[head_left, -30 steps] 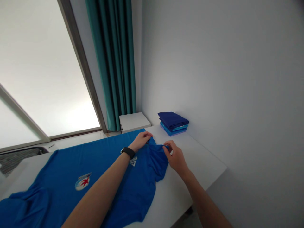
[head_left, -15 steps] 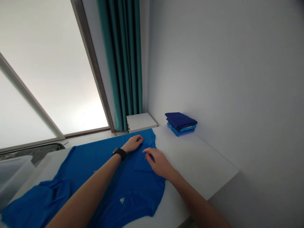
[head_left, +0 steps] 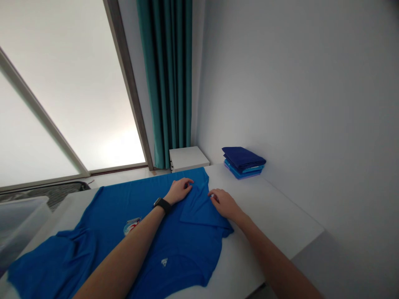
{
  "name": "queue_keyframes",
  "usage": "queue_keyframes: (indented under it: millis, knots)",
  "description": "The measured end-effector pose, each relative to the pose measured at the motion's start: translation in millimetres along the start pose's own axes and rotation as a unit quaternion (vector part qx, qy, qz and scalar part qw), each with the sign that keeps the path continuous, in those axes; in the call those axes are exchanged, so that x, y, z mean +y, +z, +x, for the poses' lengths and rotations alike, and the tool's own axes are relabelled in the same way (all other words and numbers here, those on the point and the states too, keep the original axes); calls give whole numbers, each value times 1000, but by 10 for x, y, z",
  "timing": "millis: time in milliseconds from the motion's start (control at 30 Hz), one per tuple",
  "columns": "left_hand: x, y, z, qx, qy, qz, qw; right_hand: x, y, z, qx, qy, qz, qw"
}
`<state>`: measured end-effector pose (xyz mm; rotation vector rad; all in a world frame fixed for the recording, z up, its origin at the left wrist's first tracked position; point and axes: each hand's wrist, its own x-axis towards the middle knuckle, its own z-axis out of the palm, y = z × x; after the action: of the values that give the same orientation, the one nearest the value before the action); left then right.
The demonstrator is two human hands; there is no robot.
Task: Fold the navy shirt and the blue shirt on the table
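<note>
I see my left hand (head_left: 179, 191) lying open on the blue T-shirt (head_left: 93, 245), my right hand (head_left: 225, 204) curled at its folded flap (head_left: 199, 211), grip unclear, the remainder unfolded, a stack of folded clothes (head_left: 244, 162) beyond.

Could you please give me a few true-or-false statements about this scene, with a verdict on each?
1. The left hand rests on the bright blue T-shirt: true.
2. A black smartwatch sits on the right wrist: false, it is on the left wrist.
3. A stack of folded blue cloth stands on the white table: true.
4. A long teal curtain hangs to the right of that stack: false, it hangs to the left.
</note>
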<state>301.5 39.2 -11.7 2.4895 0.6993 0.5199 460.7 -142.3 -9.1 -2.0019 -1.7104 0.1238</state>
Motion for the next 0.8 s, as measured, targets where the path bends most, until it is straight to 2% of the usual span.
queue_keyframes:
  millis: [67,200,333,467,800]
  knots:
    - [11,-4,-6,2,-3,5,1000,73,-9,175,6,-1,8,1000]
    - [28,-11,-16,6,-10,8,1000,196,74,508,64,-18,-18,998]
    - [12,-1,-18,6,-5,8,1000,234,205,695,81,-54,-57,994]
    - [20,-2,-24,9,-11,7,1000,251,272,752,57,-92,-58,992]
    - [75,-42,-40,4,-27,-33,999,268,285,691,53,-110,-47,991]
